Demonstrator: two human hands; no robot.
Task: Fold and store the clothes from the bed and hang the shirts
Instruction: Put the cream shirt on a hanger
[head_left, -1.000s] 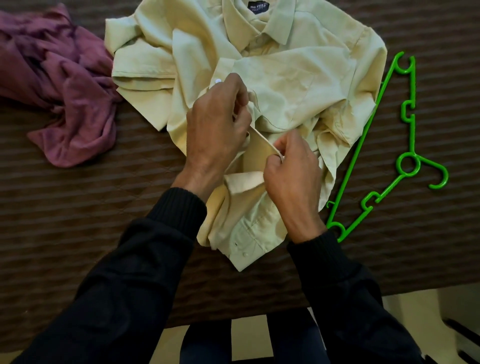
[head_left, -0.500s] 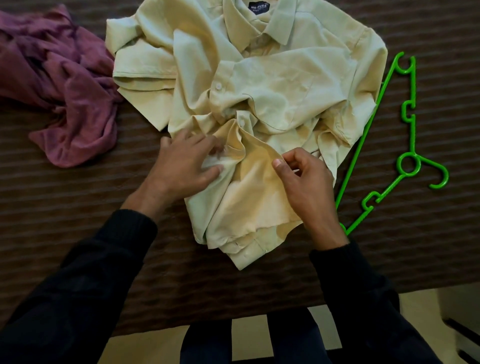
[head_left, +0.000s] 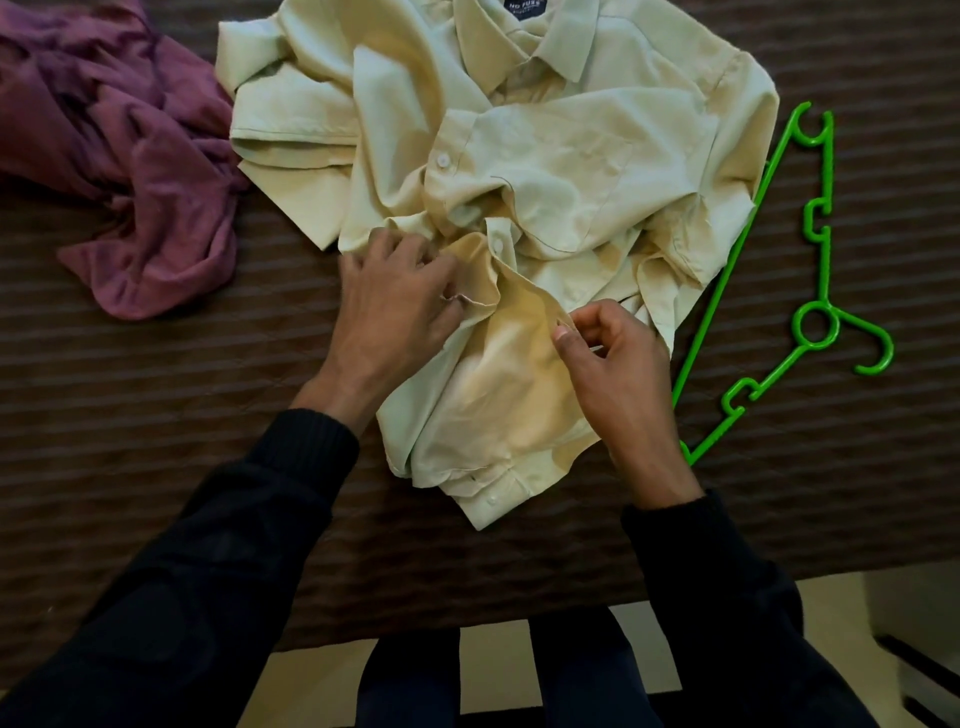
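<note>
Brown striped bedding covers the bed (head_left: 156, 467), with a strip of pale floor showing at six o'clock beyond its edge. From my remote seat I see the pale yellow shirt (head_left: 571, 171) lying crumpled across the centre and twelve o'clock of the view, collar and dark label at the top, front placket half undone with two white buttons visible. A rumpled purple garment (head_left: 140, 182) sits at ten o'clock, just beside the shirt's sleeve. A green hanger (head_left: 815, 322) lies at three o'clock, its long bar tucked partly under the shirt's right edge.

My left hand (head_left: 395, 306) has its fingers curled into the cloth near the placket, a narrow grip pinching a fold of the shirt. My right hand (head_left: 613, 353) pinches the opposite edge of the same opening between thumb and forefinger, also a tight, small grip on the fabric. Both hands are near each other at the shirt's lower front.

I judge the step in hand to be working the shirt's front opening, either fastening or undoing a button; I cannot tell which. The shirt is not yet on the hanger, and the purple garment is untouched, so the task looks early.

The next move calls for bringing the two placket edges together cleanly, then lifting the shirt by its collar and feeding the hanger into the shoulders.
</note>
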